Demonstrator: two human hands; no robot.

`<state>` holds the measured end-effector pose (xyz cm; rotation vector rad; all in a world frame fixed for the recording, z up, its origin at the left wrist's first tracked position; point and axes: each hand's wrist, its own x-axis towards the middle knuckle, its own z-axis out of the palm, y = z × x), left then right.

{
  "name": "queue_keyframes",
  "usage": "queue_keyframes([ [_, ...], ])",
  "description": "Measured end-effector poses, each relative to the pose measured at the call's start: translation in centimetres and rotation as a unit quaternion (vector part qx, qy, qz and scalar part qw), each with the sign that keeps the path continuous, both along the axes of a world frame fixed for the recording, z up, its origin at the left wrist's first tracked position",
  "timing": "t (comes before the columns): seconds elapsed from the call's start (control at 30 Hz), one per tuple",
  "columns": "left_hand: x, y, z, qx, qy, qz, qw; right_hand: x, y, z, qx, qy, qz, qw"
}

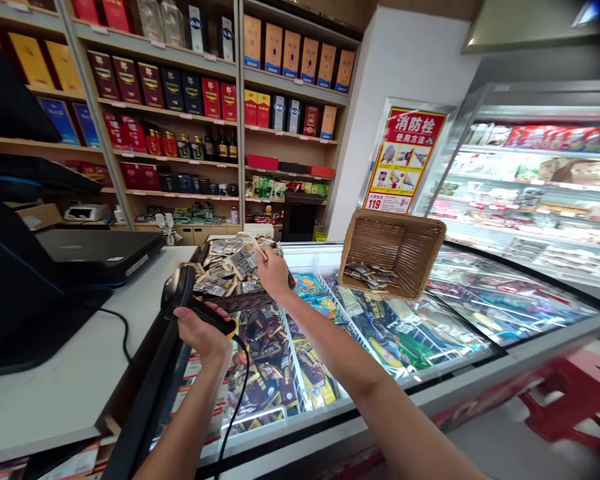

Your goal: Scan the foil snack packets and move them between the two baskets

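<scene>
My left hand (pixel 203 331) is wrapped round the handle of a black barcode scanner (pixel 179 293), whose cable hangs down in front of the freezer. My right hand (pixel 273 272) pinches the edge of a small flat snack packet (pixel 244 259) with a clear, printed wrapper. That packet is just over a dark woven basket (pixel 250 300) heaped with similar packets (pixel 215 267). The scanner's head is close to the basket's left side. To the right, a brown wicker basket (pixel 423 260) stands tilted, with several packets (pixel 373 275) lying at its bottom.
Both baskets rest on a glass-topped chest freezer (pixel 300 427) full of bagged goods. A white counter (pixel 65 373) with a black checkout terminal (pixel 15 280) is at left. Shelves of boxed bottles (pixel 170 90) line the back; a red stool (pixel 573 393) stands at lower right.
</scene>
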<state>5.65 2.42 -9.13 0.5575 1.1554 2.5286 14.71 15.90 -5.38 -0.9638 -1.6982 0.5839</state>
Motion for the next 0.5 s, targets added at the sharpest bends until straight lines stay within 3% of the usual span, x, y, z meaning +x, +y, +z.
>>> queue_keyframes([
  [0.1,0.8,0.0,-0.2,-0.009,0.014,-0.078,0.997,5.9,-0.3,-0.9,-0.067,0.138,0.013,0.988],
  [0.23,2.0,-0.3,-0.3,-0.047,0.061,-0.211,0.974,11.7,-0.3,-3.2,-0.117,0.243,-0.034,0.962],
  [0.37,3.1,-0.7,-0.3,-0.117,0.130,-0.325,0.929,14.3,0.3,-5.4,-0.156,0.332,-0.082,0.927],
  [0.5,3.6,-0.8,-0.8,-0.185,0.170,-0.399,0.882,15.4,1.1,-6.4,-0.176,0.391,-0.114,0.896],
])
